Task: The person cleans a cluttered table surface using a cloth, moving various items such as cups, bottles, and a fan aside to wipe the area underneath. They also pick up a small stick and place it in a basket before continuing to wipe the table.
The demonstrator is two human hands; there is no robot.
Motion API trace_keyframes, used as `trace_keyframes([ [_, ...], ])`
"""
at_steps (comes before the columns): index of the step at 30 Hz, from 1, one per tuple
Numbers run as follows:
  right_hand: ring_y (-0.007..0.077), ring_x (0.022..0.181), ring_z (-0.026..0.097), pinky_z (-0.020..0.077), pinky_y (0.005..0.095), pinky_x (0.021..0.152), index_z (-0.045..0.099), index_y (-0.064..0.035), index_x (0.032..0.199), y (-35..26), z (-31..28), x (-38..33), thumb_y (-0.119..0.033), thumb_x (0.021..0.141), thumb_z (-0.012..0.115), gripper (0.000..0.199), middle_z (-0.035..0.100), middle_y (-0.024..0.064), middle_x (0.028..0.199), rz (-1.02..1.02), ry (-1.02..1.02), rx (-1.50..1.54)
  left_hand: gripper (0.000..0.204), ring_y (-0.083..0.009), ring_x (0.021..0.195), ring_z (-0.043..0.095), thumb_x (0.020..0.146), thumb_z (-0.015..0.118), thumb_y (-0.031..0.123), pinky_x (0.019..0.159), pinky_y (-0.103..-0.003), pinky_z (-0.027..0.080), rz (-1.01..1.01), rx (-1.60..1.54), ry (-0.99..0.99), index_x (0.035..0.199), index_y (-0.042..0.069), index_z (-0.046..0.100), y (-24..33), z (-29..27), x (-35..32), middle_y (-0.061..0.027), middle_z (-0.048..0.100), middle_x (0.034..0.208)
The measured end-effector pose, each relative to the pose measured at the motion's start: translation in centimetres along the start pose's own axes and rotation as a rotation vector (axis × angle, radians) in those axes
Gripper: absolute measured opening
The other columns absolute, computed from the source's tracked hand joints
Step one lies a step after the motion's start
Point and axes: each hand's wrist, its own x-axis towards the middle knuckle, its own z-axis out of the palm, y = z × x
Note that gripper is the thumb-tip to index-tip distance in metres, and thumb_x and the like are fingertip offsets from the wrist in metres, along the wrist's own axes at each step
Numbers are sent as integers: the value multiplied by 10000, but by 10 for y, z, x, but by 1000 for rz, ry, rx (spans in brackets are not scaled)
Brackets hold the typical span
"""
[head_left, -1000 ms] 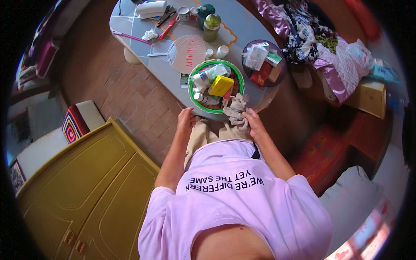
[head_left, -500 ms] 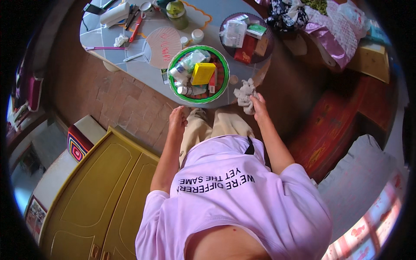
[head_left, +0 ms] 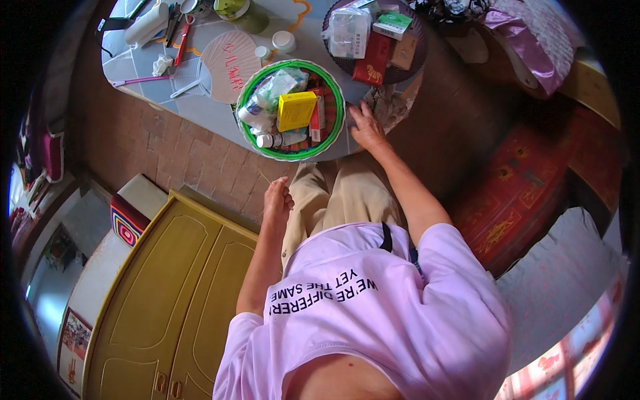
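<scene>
My left hand [head_left: 277, 199] is closed in front of my trousers, with a thin light stick [head_left: 265, 176] poking up from the fingers. My right hand [head_left: 368, 128] reaches to the table's near right edge. Its fingers are apart beside the basket's right rim. A crumpled grey cloth [head_left: 390, 105] lies against the far side of this hand, at the table edge. The round basket [head_left: 339, 127] with a green and white rim holds a yellow box [head_left: 296, 111], a white-capped bottle [head_left: 270, 141], plastic bags and a red and white box [head_left: 316, 123].
A dark round tray [head_left: 415, 50] with boxes stands at the table's far right. Left of the basket lie a round fan [head_left: 230, 63], white jars [head_left: 283, 41] and a red-handled tool [head_left: 182, 45]. A yellow cabinet [head_left: 153, 287] stands at left, a red chest [head_left: 513, 180] at right.
My right hand has moved forward and left to the basket's side; the grey cloth it held is now at the table edge. My left hand has come slightly nearer to me.
</scene>
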Motion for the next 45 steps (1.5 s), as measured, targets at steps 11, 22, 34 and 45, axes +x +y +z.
trace_keyframes([
  [11,207,838,540,450,332,718,469,-54,1082,12,-35,1,-127,683,633,437,526,103,960,272,53,513,101,-48,400,249,827,488,207,361,-205,236,-40,-30,35,869,115,491,2,-2,6,54,306,541],
  [22,88,776,469,415,236,694,514,-54,1064,-29,-68,-27,-131,697,646,397,509,-1,858,396,97,980,119,-48,407,242,836,482,211,357,-206,237,-18,-70,-47,886,103,489,2,-1,13,62,275,535],
  [34,109,813,494,415,255,756,374,26,1221,-99,21,-13,-236,724,628,617,551,61,904,232,-381,776,147,-55,403,252,853,459,225,351,-200,236,-15,-75,-18,915,94,483,-4,-11,21,56,283,536],
  [45,322,864,562,437,365,733,471,-31,1120,-84,-5,-9,-234,788,492,391,564,220,923,66,-269,390,152,-61,399,267,851,453,227,334,-218,260,-24,-69,8,912,91,483,-8,-7,25,50,300,539],
])
